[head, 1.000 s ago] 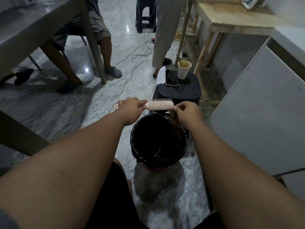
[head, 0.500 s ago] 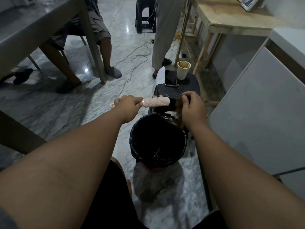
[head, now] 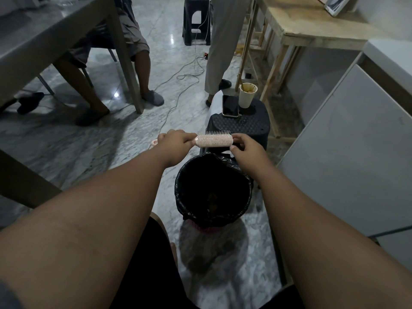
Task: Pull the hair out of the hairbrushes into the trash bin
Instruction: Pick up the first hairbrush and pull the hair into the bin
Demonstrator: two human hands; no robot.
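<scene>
A pink hairbrush [head: 214,140] lies level in the air over the far rim of the trash bin [head: 185,204], bristles pointing away from me. My left hand [head: 176,143] grips its handle. My right hand [head: 245,150] pinches the tip of the brush head between thumb and fingers. The bin is round, lined with a black bag, and stands on the marble floor between my knees. Some brownish hair [head: 211,198] lies at its bottom. I cannot make out hair between the bristles.
A black plastic stool [head: 239,126] right behind the bin carries a phone [head: 230,105] and a paper cup [head: 247,94]. A white cabinet [head: 347,152] is at right, a wooden table [head: 312,25] beyond. Two people's legs and a grey table [head: 44,41] are at left, cables on the floor.
My right hand pulled away from the brush with a tuft of hair, and is now back at the brush tip. The left hand kept the handle, drifting slightly.
</scene>
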